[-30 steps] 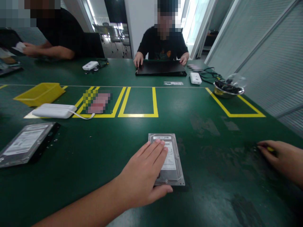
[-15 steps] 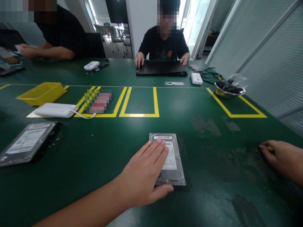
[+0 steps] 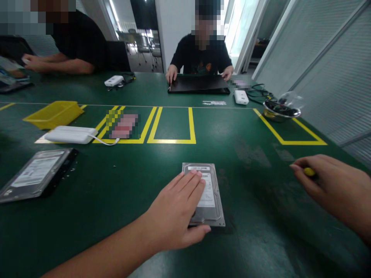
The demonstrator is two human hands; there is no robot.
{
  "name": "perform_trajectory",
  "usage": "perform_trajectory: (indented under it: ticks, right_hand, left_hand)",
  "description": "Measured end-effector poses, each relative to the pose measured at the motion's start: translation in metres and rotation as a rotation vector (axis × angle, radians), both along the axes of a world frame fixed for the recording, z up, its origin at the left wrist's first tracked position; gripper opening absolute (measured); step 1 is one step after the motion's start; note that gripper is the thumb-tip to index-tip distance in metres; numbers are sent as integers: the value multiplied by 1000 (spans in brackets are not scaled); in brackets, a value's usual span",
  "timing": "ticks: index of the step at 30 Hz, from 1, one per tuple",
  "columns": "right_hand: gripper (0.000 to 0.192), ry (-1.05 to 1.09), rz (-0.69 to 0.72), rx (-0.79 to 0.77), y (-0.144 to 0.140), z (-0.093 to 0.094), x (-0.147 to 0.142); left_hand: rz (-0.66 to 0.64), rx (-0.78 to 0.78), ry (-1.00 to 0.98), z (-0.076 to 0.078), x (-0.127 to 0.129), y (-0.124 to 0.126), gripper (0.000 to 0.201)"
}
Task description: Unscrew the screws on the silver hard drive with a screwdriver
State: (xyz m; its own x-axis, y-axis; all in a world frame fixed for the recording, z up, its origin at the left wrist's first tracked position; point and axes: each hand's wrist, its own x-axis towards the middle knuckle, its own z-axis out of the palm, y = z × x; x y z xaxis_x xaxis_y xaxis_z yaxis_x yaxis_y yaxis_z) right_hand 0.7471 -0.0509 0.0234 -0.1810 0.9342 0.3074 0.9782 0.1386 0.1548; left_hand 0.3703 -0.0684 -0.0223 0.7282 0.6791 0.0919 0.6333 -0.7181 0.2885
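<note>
A silver hard disk drive [image 3: 207, 200] lies flat on the green table, its white label partly covered. Across its top rests my left hand [image 3: 179, 210], open, with fingers stretched over the label and the thumb at the near edge. My right hand [image 3: 333, 185] is off to the right, above the table and apart from the drive. Its fingers are closed around a small yellow object [image 3: 309, 172], mostly hidden in the grip. A second hard disk drive [image 3: 36, 173] lies at the left, with tiny loose bits beside it.
Behind the left drive are a white power bank [image 3: 71, 134] with a cable and a yellow bin [image 3: 53, 116]. A metal bowl [image 3: 281, 114] of dark parts stands at the back right. Across the table, a person [image 3: 199, 58] holds a black panel [image 3: 198, 84]; another sits at left.
My right hand has lifted from the table at the right and moved left and towards the drive, the yellow object still in it. My left hand stays on the drive.
</note>
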Motion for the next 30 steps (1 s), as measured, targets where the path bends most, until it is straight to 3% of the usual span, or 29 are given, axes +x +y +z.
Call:
perform_trajectory:
  ticks: [4,9,13,23,30]
  right_hand:
    - [35,57,298,57,-5,23,-68]
    - [20,168,465,74,-15,35,-126]
    - [13,238,495,39,-23,33,-156]
    - [11,309,566,91,-10,-19,-180]
    - [10,393,664,160,-8,-31,-181]
  left_hand:
    - [7,-2,-6,-1,0,-1,87]
    - [2,10,-26,-1,-2,-2,87]
    - [9,15,-41,-1,-2,-2,87]
    - [28,31,-20,1,-5,-3,86]
    - [38,30,-31,7,-7,-2,85]
